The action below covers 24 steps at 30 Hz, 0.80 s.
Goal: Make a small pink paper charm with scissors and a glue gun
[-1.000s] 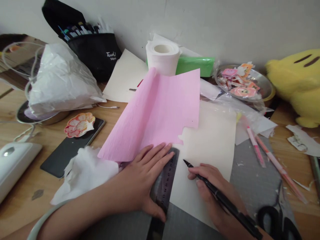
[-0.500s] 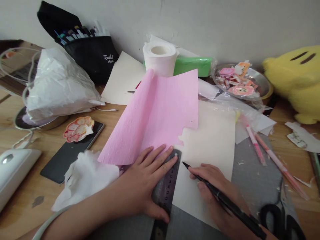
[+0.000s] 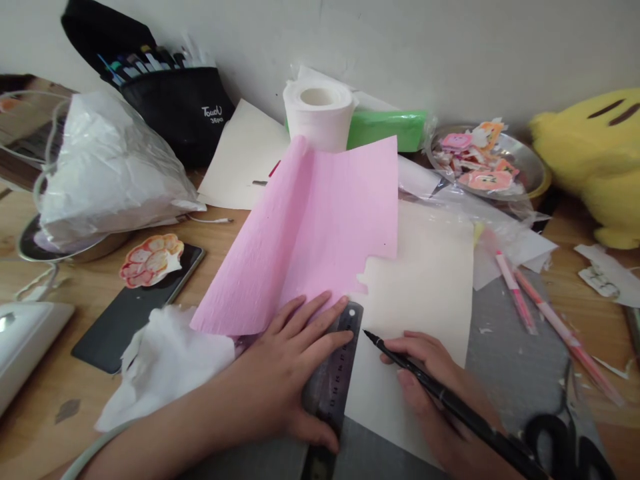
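My left hand [image 3: 295,367] lies spread with its fingers apart, pressing on a dark metal ruler [image 3: 341,370] and the lower edge of pink crepe paper [image 3: 340,207]. The ruler runs lengthwise away from me, over the left side of a cream sheet of paper [image 3: 420,287]. In my right hand [image 3: 435,387] is a black pen [image 3: 450,403], its tip pointing at the sheet close beside the ruler's upper right edge. Whether the tip touches the paper I cannot tell. The crepe paper curls on its left and has a notched lower right corner.
Black scissors [image 3: 563,440] lie at the lower right, beyond them pink pens [image 3: 515,290]. A paper roll [image 3: 320,120] stands at the back, near a metal bowl of cutouts [image 3: 543,175]. On the left are a phone [image 3: 115,333], crumpled tissue [image 3: 165,360] and a plastic bag [image 3: 110,173].
The pen tip sits very slightly lower beside the ruler. My left hand keeps its place on the ruler, and the whole view has shifted a little.
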Tool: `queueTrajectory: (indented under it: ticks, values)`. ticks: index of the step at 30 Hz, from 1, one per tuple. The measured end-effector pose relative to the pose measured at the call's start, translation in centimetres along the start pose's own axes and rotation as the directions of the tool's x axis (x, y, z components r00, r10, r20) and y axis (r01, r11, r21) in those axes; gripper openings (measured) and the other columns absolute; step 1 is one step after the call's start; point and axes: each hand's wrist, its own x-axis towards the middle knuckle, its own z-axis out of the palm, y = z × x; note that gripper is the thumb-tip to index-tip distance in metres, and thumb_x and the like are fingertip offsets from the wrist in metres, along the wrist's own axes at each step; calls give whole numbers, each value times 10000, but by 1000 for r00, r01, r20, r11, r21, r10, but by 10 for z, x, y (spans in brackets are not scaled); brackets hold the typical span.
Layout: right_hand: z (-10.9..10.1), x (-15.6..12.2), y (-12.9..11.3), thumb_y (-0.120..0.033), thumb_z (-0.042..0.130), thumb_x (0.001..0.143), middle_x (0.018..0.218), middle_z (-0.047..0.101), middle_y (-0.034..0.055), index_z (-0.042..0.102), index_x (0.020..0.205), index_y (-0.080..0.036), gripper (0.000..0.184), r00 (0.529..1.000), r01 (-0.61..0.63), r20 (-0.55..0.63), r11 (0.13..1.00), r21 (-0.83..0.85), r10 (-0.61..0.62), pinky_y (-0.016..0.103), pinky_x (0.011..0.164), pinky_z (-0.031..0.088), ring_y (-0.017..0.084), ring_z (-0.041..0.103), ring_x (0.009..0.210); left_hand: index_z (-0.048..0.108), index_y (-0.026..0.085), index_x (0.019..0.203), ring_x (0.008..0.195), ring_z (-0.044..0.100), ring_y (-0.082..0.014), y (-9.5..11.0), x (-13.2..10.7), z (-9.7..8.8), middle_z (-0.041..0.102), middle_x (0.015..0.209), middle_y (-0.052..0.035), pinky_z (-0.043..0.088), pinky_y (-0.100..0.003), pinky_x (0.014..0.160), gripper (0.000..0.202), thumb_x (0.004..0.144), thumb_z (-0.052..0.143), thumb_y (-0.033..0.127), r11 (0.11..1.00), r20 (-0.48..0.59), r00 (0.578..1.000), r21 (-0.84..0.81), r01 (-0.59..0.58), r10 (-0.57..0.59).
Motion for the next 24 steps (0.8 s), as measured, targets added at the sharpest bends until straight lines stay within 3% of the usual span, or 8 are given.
queueTrajectory:
  ticks: [4, 12, 24]
  values:
    - [0, 1, -1, -233, 445, 865, 920, 669, 3, 508, 1020, -251, 168, 1000, -13, -11, 999, -39, 12, 262, 843, 509, 144, 636, 868, 366, 216, 1341, 1385, 146, -325, 0, -2, 0, 206, 1516, -87, 151, -501, 1084, 927, 632, 486, 802, 999, 0, 1000, 29, -17, 17]
    - [3, 10, 0, -185, 436, 834, 824, 689, 5, 510, 952, -236, 148, 996, 74, -47, 989, -126, -80, 276, 842, 514, 153, 664, 816, 355, 217, 1350, 1379, 155, -330, 0, -2, 1, 232, 1510, -78, 149, -505, 1083, 938, 625, 520, 788, 999, 2, 1000, 36, -25, 25]
    - [2, 12, -1, -155, 449, 812, 806, 692, 1, 520, 943, -229, 166, 993, 101, -42, 988, -116, -107, 286, 838, 522, 156, 674, 815, 360, 209, 1359, 1371, 184, -341, 1, -1, -1, 253, 1501, -89, 163, -496, 1080, 961, 612, 535, 787, 998, 10, 999, 58, -32, 31]
